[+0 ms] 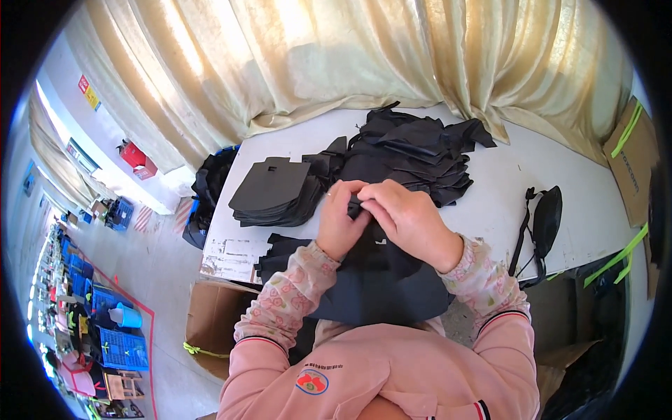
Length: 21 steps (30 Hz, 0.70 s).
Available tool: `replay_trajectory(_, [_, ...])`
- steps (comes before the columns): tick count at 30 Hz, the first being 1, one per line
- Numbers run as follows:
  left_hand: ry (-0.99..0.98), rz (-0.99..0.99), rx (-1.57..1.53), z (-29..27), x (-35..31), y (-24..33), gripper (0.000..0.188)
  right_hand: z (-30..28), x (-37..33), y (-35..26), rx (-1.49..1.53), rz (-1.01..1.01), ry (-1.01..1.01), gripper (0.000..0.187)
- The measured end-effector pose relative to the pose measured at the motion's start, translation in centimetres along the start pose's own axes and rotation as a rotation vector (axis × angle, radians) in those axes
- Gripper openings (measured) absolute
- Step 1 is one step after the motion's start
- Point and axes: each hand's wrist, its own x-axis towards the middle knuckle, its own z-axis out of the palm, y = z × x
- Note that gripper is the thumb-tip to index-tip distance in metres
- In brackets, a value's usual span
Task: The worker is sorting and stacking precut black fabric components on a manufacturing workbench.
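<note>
Both hands meet over the near edge of the white table, fingertips close together. My left hand (341,218) is closed in a pinch on a black cloth piece (371,283), which hangs down toward my lap. From the other side my right hand (411,222) pinches the same piece at its top. The exact spot between the fingertips is partly hidden. Just beyond the left hand lies a stack of flat black panels (269,190), the top one with a small slot. Behind both hands spreads a loose heap of black fabric pieces (413,157).
A black pouch-like item with straps (546,222) lies at the table's (490,210) right edge. Cream curtains (350,63) hang along the back. An open cardboard box (213,315) stands below left, another carton (630,164) at far right. Blue crates (124,348) line the floor.
</note>
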Motion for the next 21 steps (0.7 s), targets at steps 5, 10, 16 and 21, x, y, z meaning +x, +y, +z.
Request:
replay_trajectory(5, [0.054, 0.045, 0.185, -3.4, -0.8, -3.2, 0.037, -2.5, -2.1, -1.1, 0.079, 0.072, -0.275, 0.019])
replay_trajectory(10, [0.005, -0.084, 0.307, -10.6, -5.0, -8.4, 0.039, -5.5, -5.8, -0.3, 0.400, 0.261, -0.561, 0.033])
replay_trajectory(16, [-0.315, -0.450, 0.097, -19.8, -9.6, -9.8, 0.023, -9.5, -9.6, 0.4, 0.731, 0.476, -0.812, 0.035])
replay_trajectory(21, [-0.748, -0.787, 0.111, -23.6, -12.0, -10.8, 0.018, -9.3, -11.5, 2.7, 0.744, 0.708, -0.800, 0.036])
